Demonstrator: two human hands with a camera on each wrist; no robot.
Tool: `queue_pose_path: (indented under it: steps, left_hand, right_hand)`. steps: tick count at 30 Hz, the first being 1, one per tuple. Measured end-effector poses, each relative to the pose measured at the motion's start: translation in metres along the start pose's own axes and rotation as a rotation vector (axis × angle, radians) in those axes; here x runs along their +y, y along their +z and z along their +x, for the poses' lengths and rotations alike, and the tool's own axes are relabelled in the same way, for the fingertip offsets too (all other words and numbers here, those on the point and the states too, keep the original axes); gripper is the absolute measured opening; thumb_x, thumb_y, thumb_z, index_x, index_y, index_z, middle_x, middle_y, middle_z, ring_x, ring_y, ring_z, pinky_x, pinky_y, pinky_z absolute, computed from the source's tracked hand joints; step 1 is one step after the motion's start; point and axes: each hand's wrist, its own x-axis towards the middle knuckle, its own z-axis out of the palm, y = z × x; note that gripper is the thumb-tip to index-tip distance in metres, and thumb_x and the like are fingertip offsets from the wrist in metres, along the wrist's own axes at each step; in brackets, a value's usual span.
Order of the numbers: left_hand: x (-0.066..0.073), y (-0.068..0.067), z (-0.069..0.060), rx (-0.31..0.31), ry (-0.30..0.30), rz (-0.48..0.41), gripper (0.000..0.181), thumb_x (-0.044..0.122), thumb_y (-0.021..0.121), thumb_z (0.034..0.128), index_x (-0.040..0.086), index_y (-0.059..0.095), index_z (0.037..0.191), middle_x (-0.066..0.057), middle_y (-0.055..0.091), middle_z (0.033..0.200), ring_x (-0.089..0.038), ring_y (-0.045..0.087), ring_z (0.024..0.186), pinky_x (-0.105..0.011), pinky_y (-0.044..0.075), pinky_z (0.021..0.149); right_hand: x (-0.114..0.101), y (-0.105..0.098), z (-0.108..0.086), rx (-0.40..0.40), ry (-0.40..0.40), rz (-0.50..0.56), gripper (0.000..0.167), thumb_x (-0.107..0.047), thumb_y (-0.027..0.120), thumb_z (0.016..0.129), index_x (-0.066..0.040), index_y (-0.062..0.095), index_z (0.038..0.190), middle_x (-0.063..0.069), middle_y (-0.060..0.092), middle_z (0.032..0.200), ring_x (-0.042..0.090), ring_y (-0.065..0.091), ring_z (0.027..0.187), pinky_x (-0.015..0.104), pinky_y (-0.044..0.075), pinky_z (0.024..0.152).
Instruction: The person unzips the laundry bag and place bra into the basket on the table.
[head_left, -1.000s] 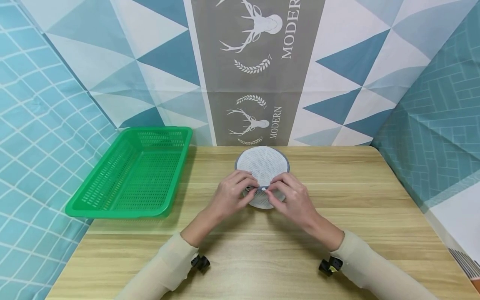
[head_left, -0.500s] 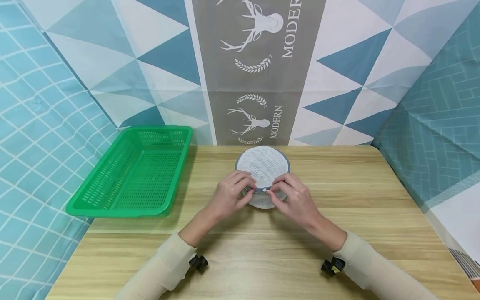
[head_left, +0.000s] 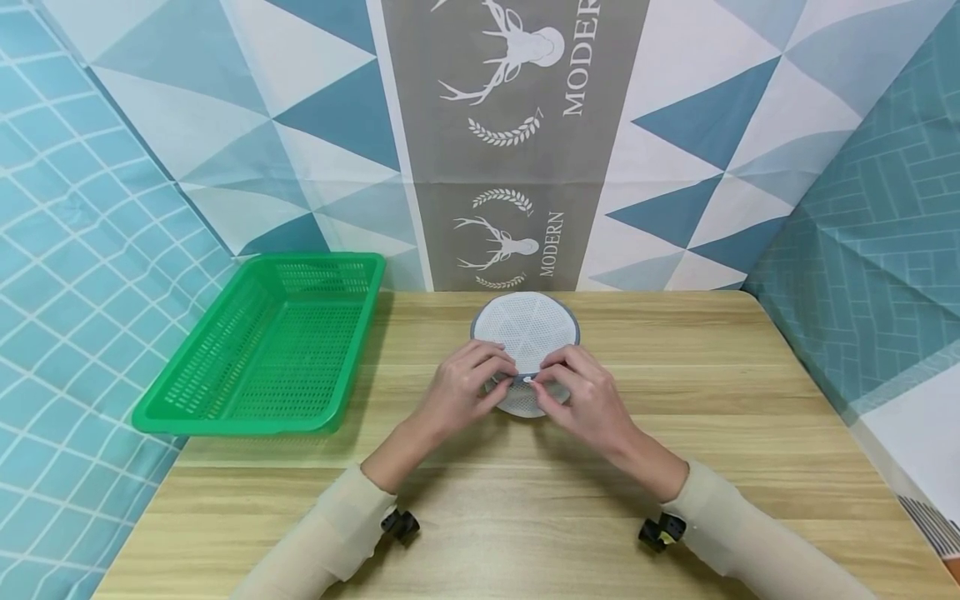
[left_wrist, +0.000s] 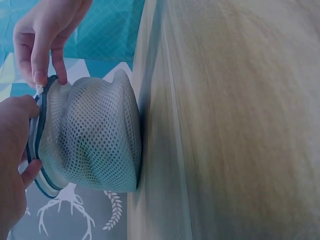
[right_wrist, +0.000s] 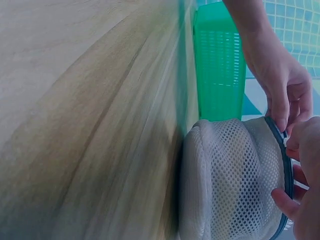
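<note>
A white mesh laundry bag (head_left: 525, 327) with a blue-grey zipped rim stands upright on the table, its round lid facing up. In the left wrist view the bag's netted side (left_wrist: 102, 135) looks rounded and slightly creased; its contents cannot be told. My left hand (head_left: 463, 385) pinches the rim at the front left. Just to its right, my right hand (head_left: 588, 396) pinches the small white zipper pull (head_left: 528, 379) between thumb and forefinger. Other fingers of the right hand rest against the rim in the right wrist view. The fingertips of both hands are close together.
A green plastic basket (head_left: 300, 358) with slotted walls sits at the left of the wooden table (head_left: 690, 400). Patterned cloth (head_left: 495, 167) hangs behind the table, and blue tile-print cloth (head_left: 67, 275) hangs at the left.
Half a second ago the fingertips of both hands were slightly farther apart; now they are close together again, as a second ago. The bag and basket have not moved.
</note>
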Motion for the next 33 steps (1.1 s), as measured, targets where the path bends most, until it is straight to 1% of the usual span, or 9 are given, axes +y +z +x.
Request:
queue_pose_path:
  steps: [4,10,16,22,25,28,33]
  left_hand:
    - [-0.0004,0.0006,-0.0004,-0.001,-0.008,-0.004,0.018,0.000,0.090,0.0860,0.010,0.079,0.097,-0.003,0.083,0.108,-0.024,0.078,0.112,-0.040,0.068,0.103]
    - [-0.0014,-0.0002,-0.0016,-0.014,-0.017,-0.022,0.015,0.001,0.087,0.0874,0.010,0.078,0.096,-0.004,0.083,0.108,-0.025,0.079,0.115,-0.041,0.067,0.105]
    - [-0.0037,-0.0021,-0.0048,-0.032,-0.043,-0.036,0.013,0.002,0.083,0.0890,0.010,0.077,0.097,-0.005,0.083,0.110,-0.026,0.077,0.115,-0.042,0.067,0.104]
    - [-0.0034,-0.0020,-0.0047,-0.027,-0.048,-0.031,0.014,0.001,0.084,0.0892,0.010,0.077,0.097,-0.005,0.083,0.110,-0.025,0.078,0.113,-0.042,0.068,0.103]
    - [-0.0024,-0.0014,-0.0038,-0.018,-0.042,-0.027,0.017,0.001,0.088,0.0878,0.011,0.078,0.098,-0.004,0.083,0.109,-0.024,0.078,0.113,-0.041,0.067,0.104]
    - [-0.0019,-0.0003,-0.0023,-0.008,-0.020,-0.018,0.018,0.002,0.091,0.0870,0.011,0.079,0.098,-0.004,0.083,0.109,-0.024,0.078,0.113,-0.040,0.068,0.104]
    - [-0.0021,0.0015,-0.0013,-0.010,-0.003,-0.005,0.018,0.003,0.092,0.0871,0.011,0.080,0.098,-0.004,0.083,0.109,-0.024,0.078,0.113,-0.039,0.068,0.103]
  right_hand:
    - [-0.0013,-0.0004,0.0013,-0.007,0.004,-0.006,0.013,0.001,0.090,0.082,-0.005,0.081,0.089,0.010,0.074,0.102,0.024,0.072,0.095,0.037,0.064,0.075]
    - [-0.0009,-0.0002,0.0009,-0.008,0.006,-0.007,0.012,0.000,0.089,0.082,-0.005,0.080,0.088,0.010,0.074,0.103,0.024,0.071,0.095,0.037,0.064,0.075]
    - [0.0012,-0.0010,0.0002,-0.004,0.008,-0.005,0.013,0.001,0.089,0.081,-0.004,0.079,0.088,0.011,0.074,0.103,0.026,0.072,0.095,0.039,0.065,0.076]
    - [0.0020,-0.0006,-0.0005,0.008,0.009,0.001,0.012,0.002,0.088,0.081,-0.005,0.079,0.087,0.010,0.075,0.102,0.025,0.072,0.095,0.038,0.064,0.075]
    - [0.0020,-0.0002,-0.0003,0.012,0.007,-0.004,0.012,0.002,0.087,0.080,-0.005,0.079,0.085,0.009,0.075,0.102,0.024,0.072,0.094,0.037,0.064,0.076]
    - [0.0024,0.0005,0.0006,0.009,0.006,-0.016,0.014,0.003,0.087,0.078,-0.006,0.079,0.084,0.009,0.075,0.101,0.024,0.072,0.094,0.036,0.064,0.075]
    - [0.0013,0.0003,0.0028,-0.012,0.009,-0.039,0.017,0.006,0.089,0.075,-0.006,0.080,0.082,0.010,0.074,0.102,0.026,0.071,0.096,0.038,0.065,0.074]
